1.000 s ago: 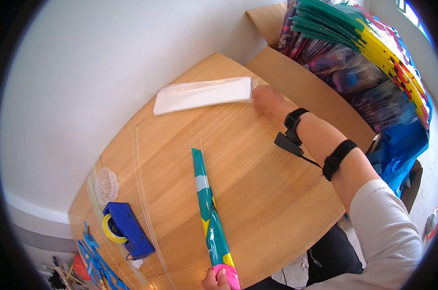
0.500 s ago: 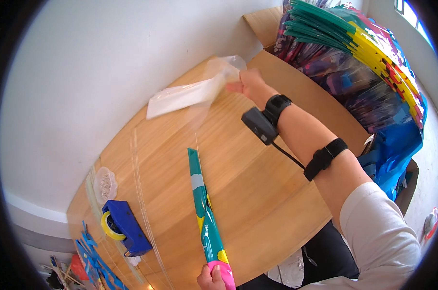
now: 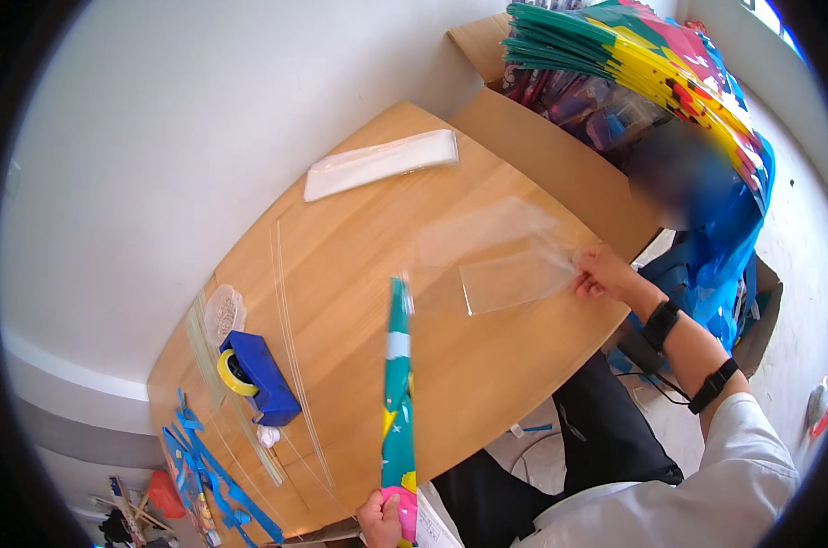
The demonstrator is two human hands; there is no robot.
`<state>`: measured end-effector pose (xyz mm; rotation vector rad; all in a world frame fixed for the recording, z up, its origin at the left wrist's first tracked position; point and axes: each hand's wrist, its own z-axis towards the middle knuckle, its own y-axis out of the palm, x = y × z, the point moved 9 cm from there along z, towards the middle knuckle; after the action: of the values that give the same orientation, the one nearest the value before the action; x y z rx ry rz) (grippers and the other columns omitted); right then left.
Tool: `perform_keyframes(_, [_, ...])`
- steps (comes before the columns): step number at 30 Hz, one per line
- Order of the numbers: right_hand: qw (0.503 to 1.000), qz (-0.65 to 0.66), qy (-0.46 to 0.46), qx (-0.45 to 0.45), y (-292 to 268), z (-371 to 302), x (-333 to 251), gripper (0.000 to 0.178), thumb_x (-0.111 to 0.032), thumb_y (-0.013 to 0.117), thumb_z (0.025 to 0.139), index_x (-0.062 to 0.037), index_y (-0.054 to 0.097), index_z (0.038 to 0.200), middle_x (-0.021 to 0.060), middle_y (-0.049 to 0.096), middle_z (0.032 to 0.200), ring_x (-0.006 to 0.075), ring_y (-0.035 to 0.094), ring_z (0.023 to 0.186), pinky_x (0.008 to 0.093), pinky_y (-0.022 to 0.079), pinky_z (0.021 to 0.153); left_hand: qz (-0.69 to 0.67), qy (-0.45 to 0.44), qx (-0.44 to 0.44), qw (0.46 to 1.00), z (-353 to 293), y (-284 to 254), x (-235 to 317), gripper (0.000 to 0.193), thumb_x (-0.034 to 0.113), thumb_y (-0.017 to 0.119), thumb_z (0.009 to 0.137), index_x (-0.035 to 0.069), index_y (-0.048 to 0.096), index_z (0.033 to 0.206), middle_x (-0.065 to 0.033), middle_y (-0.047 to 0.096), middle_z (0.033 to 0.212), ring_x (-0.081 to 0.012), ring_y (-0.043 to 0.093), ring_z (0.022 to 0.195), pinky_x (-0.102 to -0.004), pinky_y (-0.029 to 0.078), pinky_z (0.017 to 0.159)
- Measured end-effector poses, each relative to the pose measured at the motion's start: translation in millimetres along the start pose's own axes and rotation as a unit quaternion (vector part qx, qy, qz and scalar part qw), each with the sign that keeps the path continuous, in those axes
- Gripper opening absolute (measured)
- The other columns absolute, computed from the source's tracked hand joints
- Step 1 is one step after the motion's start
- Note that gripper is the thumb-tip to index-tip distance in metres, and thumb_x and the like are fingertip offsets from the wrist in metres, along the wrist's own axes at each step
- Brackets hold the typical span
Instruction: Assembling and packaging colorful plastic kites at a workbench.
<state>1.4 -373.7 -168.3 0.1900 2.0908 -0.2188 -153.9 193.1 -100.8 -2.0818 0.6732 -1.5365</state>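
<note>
Left hand (image 3: 384,519), at the table's near edge, grips the pink base of a teal rolled cone (image 3: 397,384). Right hand (image 3: 598,272) now pinches a clear plastic sleeve (image 3: 496,265), drawn from the far white stack (image 3: 380,163) toward the cone.

Right hand (image 3: 599,272) outstretched, fingers pinched, left hand (image 3: 382,517) low, fist closed

A rounded light wooden counter (image 3: 359,219) stands against a plain white wall (image 3: 176,119) in bright daylight. An open brown cardboard box (image 3: 532,146) sits at its far end, over a pale speckled floor (image 3: 797,265).
</note>
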Motion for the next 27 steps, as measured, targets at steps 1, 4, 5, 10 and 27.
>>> perform_keyframes(1, [1.0,0.016,0.007,0.018,-15.2,10.8,12.2,0.019,-0.013,0.05,0.091,0.002,0.06,0.083,0.0164,0.067,0.071,0.0223,0.065,0.051,0.0315,0.049,0.043,-0.007,-0.012,-0.019,1.0,-7.9,0.2,-6.6,0.014,0.013,0.059,0.091,0.001,0.066,0.089,-0.0105,0.064,0.071,-0.021,0.06,0.066,-0.035,0.049,0.063])
perform_keyframes(4, [0.977,-0.178,-0.052,0.106,-40.6,16.6,-0.5,0.016,-0.014,0.052,0.09,0.0008,0.06,0.089,0.0175,0.068,0.08,0.0258,0.065,0.057,0.0351,0.052,0.053,0.115,0.019,-0.071,0.991,-36.7,-5.6,10.5,0.019,0.017,0.057,0.091,0.0,0.065,0.088,-0.0149,0.062,0.07,-0.0249,0.059,0.064,-0.0368,0.047,0.062])
perform_keyframes(5, [0.947,-0.279,-0.087,0.136,-37.4,11.2,-10.4,0.015,-0.014,0.054,0.089,0.0001,0.06,0.091,0.0178,0.068,0.085,0.027,0.066,0.062,0.0364,0.054,0.058,0.113,0.023,-0.069,0.991,-46.6,-9.0,12.0,0.02,0.018,0.057,0.09,0.0,0.065,0.088,-0.0159,0.062,0.07,-0.0259,0.058,0.063,-0.0373,0.047,0.062])
perform_keyframes(10, [0.714,-0.424,-0.405,0.382,21.6,-74.4,-80.1,0.023,-0.011,0.064,0.078,-0.0022,0.059,0.099,0.0164,0.06,0.105,0.0317,0.059,0.095,0.0394,0.051,0.08,0.102,0.028,-0.035,0.994,-87.5,-29.7,7.0,0.018,0.015,0.057,0.089,-0.001,0.065,0.087,-0.0136,0.062,0.069,-0.0247,0.058,0.062,-0.0372,0.047,0.06])
perform_keyframes(27, [0.811,-0.411,-0.396,0.132,155.1,-126.9,-30.8,0.044,-0.021,0.077,0.066,0.0016,0.06,0.1,0.0187,0.055,0.11,0.0378,0.051,0.109,0.0449,0.044,0.092,-0.045,-0.227,-0.097,0.968,-146.6,-81.7,9.6,0.012,0.007,0.06,0.088,0.001,0.069,0.093,-0.0026,0.063,0.075,-0.0132,0.056,0.069,-0.0272,0.048,0.066])
